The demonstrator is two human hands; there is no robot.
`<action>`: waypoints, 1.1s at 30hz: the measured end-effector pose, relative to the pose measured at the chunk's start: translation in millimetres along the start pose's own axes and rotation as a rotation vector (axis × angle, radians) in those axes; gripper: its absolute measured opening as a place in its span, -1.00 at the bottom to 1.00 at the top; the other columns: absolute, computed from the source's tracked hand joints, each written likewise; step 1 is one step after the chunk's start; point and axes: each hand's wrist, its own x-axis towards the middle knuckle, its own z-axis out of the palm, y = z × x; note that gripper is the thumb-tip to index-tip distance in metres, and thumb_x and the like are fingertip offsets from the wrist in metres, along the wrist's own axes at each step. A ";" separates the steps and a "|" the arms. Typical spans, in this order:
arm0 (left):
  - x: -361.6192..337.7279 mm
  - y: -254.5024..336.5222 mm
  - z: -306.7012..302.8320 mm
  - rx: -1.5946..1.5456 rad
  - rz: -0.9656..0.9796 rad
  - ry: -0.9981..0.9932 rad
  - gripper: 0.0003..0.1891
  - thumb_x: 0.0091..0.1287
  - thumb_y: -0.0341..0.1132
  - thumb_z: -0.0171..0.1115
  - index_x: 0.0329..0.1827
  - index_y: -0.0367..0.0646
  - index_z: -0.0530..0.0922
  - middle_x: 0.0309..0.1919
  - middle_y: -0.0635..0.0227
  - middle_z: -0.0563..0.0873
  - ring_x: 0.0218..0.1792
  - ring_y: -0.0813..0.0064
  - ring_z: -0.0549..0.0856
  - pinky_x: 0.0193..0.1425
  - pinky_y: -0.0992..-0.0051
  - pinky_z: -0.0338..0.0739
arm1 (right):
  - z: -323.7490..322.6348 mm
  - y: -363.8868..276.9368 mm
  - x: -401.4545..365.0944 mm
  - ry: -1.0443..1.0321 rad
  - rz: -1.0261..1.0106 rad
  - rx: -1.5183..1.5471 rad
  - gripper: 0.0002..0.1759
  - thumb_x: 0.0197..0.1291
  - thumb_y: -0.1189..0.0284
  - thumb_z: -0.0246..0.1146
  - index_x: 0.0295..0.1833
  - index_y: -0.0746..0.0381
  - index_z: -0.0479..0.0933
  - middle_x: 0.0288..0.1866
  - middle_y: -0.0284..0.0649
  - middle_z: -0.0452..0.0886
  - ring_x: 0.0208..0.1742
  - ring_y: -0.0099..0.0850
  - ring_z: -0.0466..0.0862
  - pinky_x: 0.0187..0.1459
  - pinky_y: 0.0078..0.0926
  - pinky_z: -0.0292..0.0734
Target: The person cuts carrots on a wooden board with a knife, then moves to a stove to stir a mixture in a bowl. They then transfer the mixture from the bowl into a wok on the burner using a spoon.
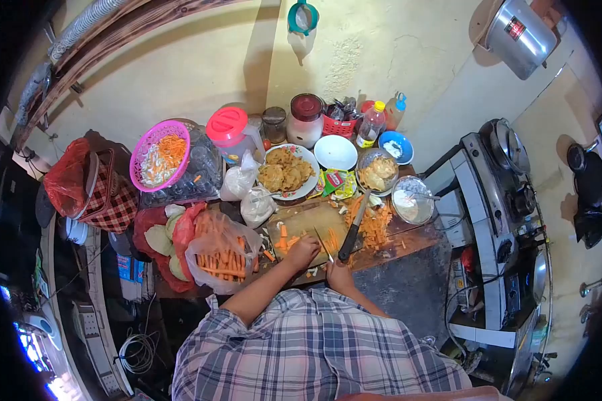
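Observation:
My right hand (340, 274) grips a knife (324, 243) with a pale handle, its blade pointing away over the wooden cutting board (308, 222). Left of the blade, my left hand (304, 250) is closed and pressed down on carrot at the board; the fingers mostly hide the piece. Thin carrot strips (332, 239) lie just right of the blade. Carrot chunks (284, 238) rest on the board beyond my left hand. A second knife (352, 235), black-handled, lies at the board's right edge, beside a heap of cut carrot (376, 226).
Left of the board are a plastic bag of carrots (222, 257) and a red bag with cabbage (159, 242). Behind stand a plate of fritters (287, 170), a white bowl (336, 152) and a flour bowl (413, 200). A stove (495, 180) is at the right.

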 end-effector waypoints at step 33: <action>-4.1 -2.9 6.7 -0.005 0.033 0.073 -0.90 0.04 -0.45 0.28 -0.42 -0.31 0.64 -0.38 0.20 0.65 -0.20 0.23 0.61 -0.11 0.35 0.56 | 10.0 0.2 0.6 0.035 -0.032 -0.041 -0.63 0.32 0.28 0.01 -0.03 0.42 0.34 -0.36 0.27 0.56 -0.31 0.21 0.60 -0.28 0.10 0.50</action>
